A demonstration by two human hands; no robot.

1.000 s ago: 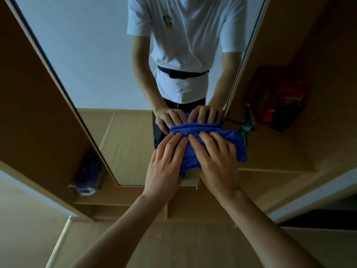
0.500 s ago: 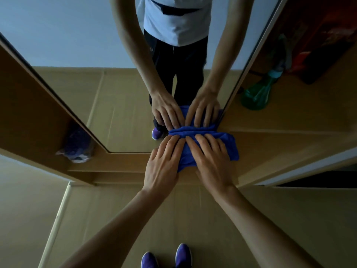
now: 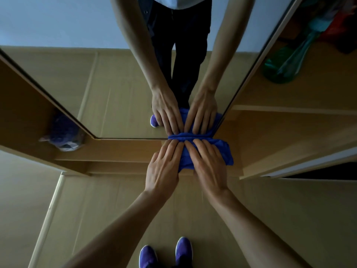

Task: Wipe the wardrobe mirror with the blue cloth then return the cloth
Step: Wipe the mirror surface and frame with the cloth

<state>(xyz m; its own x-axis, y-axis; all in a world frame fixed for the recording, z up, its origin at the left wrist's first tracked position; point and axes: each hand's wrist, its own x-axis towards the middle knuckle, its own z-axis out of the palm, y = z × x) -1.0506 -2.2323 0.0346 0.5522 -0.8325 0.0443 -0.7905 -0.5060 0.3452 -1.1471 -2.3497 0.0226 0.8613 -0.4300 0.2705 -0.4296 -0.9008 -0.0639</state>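
The blue cloth [image 3: 222, 149] is bunched against the bottom right corner of the wardrobe mirror [image 3: 116, 89], overlapping the wooden frame below it. My left hand [image 3: 164, 167] lies flat with straight fingers pressing the cloth's left part. Beside it, my right hand [image 3: 208, 165] presses the cloth's middle, its fingers straight too. Their fingertips reach the mirror's lower edge. The mirror reflects both hands, the cloth, my legs and one purple shoe.
To the right of the mirror an open wardrobe shelf [image 3: 289, 109] holds a green spray bottle [image 3: 280, 68] and a red item behind it. A bagged bundle [image 3: 63, 134] lies in the left compartment. My purple shoes [image 3: 166, 252] stand on the wooden floor.
Both hands have slid the cloth down the mirror from mid height to its bottom edge, and the camera has tilted down with them.
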